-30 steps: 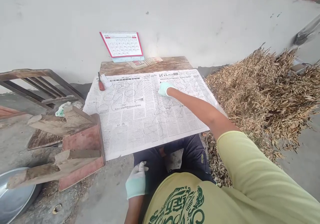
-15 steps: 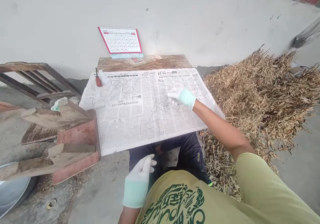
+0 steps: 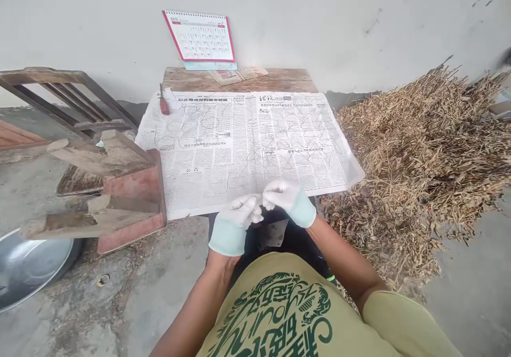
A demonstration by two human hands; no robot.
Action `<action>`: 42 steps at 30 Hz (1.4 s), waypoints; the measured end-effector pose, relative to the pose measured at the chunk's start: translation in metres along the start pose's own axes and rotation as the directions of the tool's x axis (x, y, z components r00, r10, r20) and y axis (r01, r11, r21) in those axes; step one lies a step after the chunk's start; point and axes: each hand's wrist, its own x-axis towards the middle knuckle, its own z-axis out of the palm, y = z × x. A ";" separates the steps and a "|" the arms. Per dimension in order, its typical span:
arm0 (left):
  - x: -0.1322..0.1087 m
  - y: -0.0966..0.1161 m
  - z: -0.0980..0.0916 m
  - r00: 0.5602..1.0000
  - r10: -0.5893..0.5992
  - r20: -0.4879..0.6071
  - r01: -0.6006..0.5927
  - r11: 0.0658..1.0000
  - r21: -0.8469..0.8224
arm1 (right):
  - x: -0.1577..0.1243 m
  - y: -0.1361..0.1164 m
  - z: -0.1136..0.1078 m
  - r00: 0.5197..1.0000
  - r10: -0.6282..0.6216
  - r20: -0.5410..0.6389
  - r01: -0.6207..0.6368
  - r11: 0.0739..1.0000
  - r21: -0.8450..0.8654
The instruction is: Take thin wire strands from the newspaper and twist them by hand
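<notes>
Both my hands wear white gloves with pale green cuffs. My left hand [image 3: 240, 213] and my right hand [image 3: 279, 196] meet at the near edge of the newspaper [image 3: 199, 189], over my lap. The fingers of each are pinched together, nearly touching the other hand's. Whatever lies between the fingertips is too small to make out. Thin, dark, curled strands [image 3: 207, 125], which look like thread or fine wire, lie scattered across the newspaper. Near its far left corner rests a screwdriver [image 3: 164, 105] with a red handle.
The newspaper covers most of a wooden table [image 3: 279, 82] against the wall. A desk calendar [image 3: 203, 38] stands at the back. To the left are an upturned wooden stool [image 3: 136, 187], a chair [image 3: 75, 99] and a metal basin [image 3: 35, 272]. Dried stalks [image 3: 423, 149] are heaped on the right.
My right hand has come back from over the newspaper to its near edge. My left hand has risen from my lap to meet it. The view has shifted slightly.
</notes>
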 end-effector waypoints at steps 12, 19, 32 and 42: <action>-0.016 -0.004 -0.016 0.951 0.301 -0.070 -0.127 0.587 0.800 | 0.006 0.008 -0.024 0.978 0.160 0.134 -0.138 0.977 -0.162; -0.016 -0.005 -0.026 0.922 0.300 -0.244 0.031 0.572 0.820 | 0.003 0.033 -0.021 0.998 0.036 0.059 -0.047 0.978 0.203; -0.020 0.001 -0.037 0.875 0.324 -0.359 0.098 0.607 0.789 | -0.004 0.045 -0.014 0.998 -0.030 0.063 -0.003 0.885 0.466; -0.016 0.008 -0.032 0.922 0.207 -0.326 -0.051 0.902 0.428 | -0.009 0.052 -0.004 0.995 0.015 0.103 -0.065 0.865 0.498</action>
